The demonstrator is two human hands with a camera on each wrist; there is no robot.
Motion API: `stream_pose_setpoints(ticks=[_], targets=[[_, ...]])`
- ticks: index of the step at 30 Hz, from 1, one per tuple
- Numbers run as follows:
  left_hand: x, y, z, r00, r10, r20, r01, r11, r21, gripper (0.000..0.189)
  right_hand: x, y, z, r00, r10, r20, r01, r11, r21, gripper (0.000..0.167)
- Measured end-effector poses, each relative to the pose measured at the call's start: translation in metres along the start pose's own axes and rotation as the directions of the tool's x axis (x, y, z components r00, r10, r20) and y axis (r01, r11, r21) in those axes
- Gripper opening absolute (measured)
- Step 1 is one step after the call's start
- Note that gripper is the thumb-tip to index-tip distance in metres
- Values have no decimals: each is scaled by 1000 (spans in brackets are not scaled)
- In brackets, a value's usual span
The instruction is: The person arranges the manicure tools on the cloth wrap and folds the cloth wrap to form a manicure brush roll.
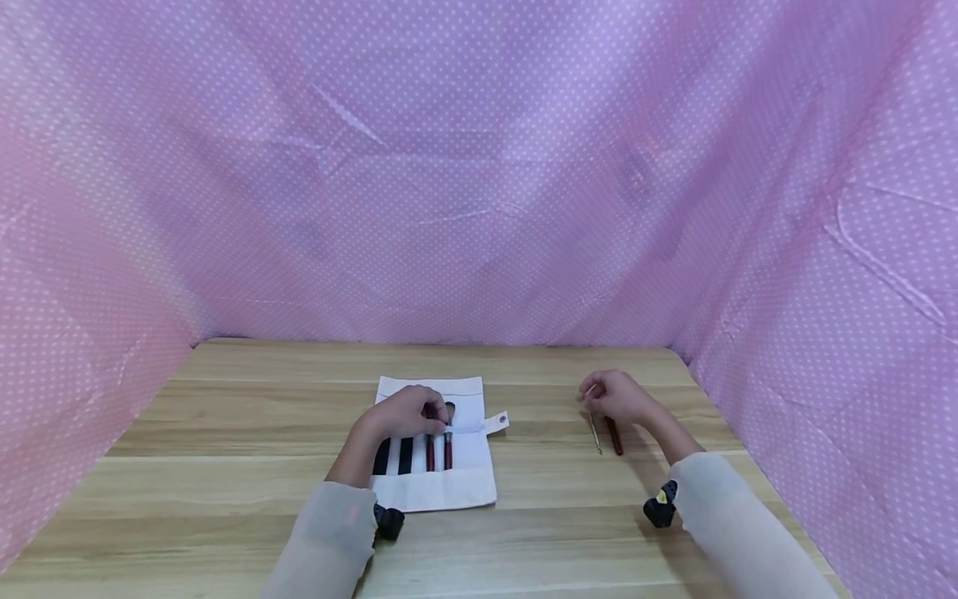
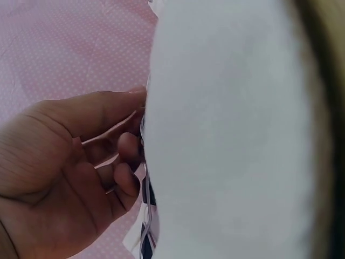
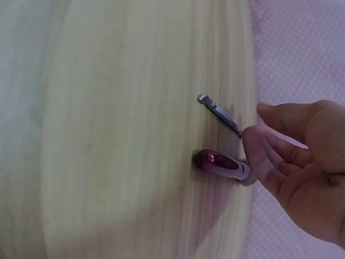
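A white fabric brush roll (image 1: 473, 489) lies unrolled left of centre, holding two makeup brushes (image 1: 448, 453) with dark red handles beside dark strips (image 1: 406, 456). My left hand (image 1: 404, 413) is over its upper part, fingers bent near the brush tops. White material (image 2: 226, 129) hides those fingertips in the left wrist view, so whether they grip anything is unclear. On the right, my right hand (image 1: 617, 397) hovers over a thin metallic rod (image 3: 220, 114) and a short red-handled brush (image 3: 221, 164). Its thumb and index finger are apart, with nothing between them.
A snap tab (image 1: 497, 423) sticks out from the roll's right side. The wooden table (image 1: 247, 416) is bordered at the back and right by a pink dotted cloth (image 1: 479, 208). Each wrist carries a small black camera (image 1: 659, 509).
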State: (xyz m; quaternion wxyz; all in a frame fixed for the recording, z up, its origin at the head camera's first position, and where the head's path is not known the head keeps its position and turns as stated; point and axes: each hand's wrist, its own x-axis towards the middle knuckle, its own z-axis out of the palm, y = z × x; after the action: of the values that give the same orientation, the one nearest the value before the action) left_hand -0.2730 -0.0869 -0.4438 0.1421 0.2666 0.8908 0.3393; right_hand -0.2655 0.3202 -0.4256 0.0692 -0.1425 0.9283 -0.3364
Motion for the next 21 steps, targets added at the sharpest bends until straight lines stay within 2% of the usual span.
stream_pose_setpoints(ticks=[6, 10, 21], targets=[[2, 4, -1, 997, 73, 7, -72, 997, -24, 11, 0, -7, 4, 1000, -16, 15, 18, 992, -125, 20], [4, 8, 2, 998, 62, 3, -62, 998, -30, 12, 0, -9, 8, 999, -43, 9, 44, 991, -124, 27], [10, 18, 11, 1000, 15, 7, -14, 1000, -9, 14, 3, -9, 18, 996, -88, 6, 88, 991, -96, 28]])
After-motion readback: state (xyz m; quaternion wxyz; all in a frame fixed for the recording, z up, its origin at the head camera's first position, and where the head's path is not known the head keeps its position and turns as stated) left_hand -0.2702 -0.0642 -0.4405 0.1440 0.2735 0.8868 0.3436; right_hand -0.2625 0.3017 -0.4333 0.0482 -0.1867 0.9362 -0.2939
